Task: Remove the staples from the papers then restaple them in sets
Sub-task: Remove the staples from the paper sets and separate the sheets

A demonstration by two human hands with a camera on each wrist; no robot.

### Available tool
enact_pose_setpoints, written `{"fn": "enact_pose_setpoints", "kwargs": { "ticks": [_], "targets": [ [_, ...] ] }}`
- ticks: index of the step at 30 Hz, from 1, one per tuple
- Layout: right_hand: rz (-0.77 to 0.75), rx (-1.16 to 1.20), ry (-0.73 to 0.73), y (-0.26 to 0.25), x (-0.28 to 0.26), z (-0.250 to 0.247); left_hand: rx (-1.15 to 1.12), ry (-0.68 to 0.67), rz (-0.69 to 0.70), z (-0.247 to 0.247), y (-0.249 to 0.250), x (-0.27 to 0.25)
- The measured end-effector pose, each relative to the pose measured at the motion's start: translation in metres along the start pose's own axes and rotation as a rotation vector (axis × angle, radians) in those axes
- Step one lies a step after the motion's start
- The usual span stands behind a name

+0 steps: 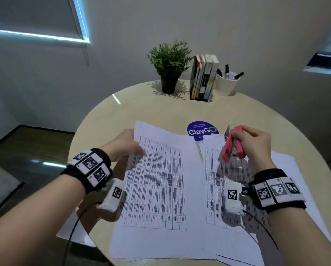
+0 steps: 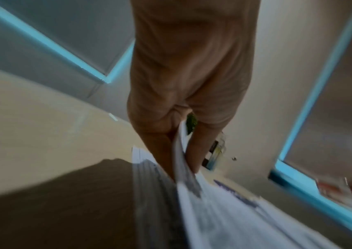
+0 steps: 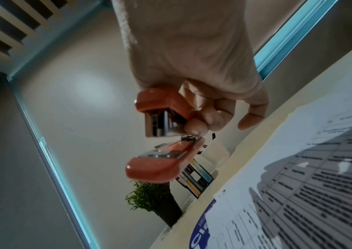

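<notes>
Printed table sheets lie on the round table in two groups. My left hand [image 1: 126,144] pinches the left edge of the left stack of papers [image 1: 160,181], lifting it slightly; in the left wrist view thumb and fingers [image 2: 200,151] clamp the blurred sheet edge [image 2: 183,168]. My right hand [image 1: 255,143] grips a red stapler [image 1: 233,144] in the air above the top of the right stack of papers [image 1: 235,189]. The stapler [image 3: 166,134] hangs with its two arms spread apart, my right hand [image 3: 209,109] curled round its rear.
On the beige table [image 1: 160,108] a blue ClayGo sticker [image 1: 202,130] shows between the stacks. At the back stand a potted plant [image 1: 169,66], a holder of books [image 1: 204,77] and a white cup of markers [image 1: 227,82]. Another sheet overhangs the table's near left edge [image 1: 74,233].
</notes>
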State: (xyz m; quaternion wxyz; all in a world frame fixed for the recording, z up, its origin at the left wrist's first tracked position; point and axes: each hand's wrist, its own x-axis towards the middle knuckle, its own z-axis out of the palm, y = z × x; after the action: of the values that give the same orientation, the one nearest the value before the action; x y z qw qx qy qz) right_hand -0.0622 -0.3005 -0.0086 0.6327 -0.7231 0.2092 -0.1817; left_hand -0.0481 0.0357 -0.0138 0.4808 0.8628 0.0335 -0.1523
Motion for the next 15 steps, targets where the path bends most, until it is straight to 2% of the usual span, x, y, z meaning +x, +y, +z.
{"fn": "enact_pose_setpoints", "kwargs": {
  "ticks": [1,3,10,12,15],
  "targets": [
    [0.003,0.004,0.001,-0.002,-0.002,-0.001,0.117,-0.011,-0.027,0.005,-0.003,-0.001],
    [-0.002,0.01,0.0,-0.004,-0.003,-0.005,0.202,0.07,-0.02,0.002,0.003,-0.006],
    [-0.044,0.083,0.056,-0.023,0.002,-0.033,-0.138,0.428,-0.019,-0.074,0.025,-0.004],
    [-0.063,0.108,0.068,-0.033,0.006,-0.041,-0.153,0.418,-0.003,-0.071,0.035,-0.004],
    [-0.098,0.14,0.078,-0.052,0.009,-0.052,-0.119,0.306,0.077,-0.03,0.047,0.002]
  ]
}}
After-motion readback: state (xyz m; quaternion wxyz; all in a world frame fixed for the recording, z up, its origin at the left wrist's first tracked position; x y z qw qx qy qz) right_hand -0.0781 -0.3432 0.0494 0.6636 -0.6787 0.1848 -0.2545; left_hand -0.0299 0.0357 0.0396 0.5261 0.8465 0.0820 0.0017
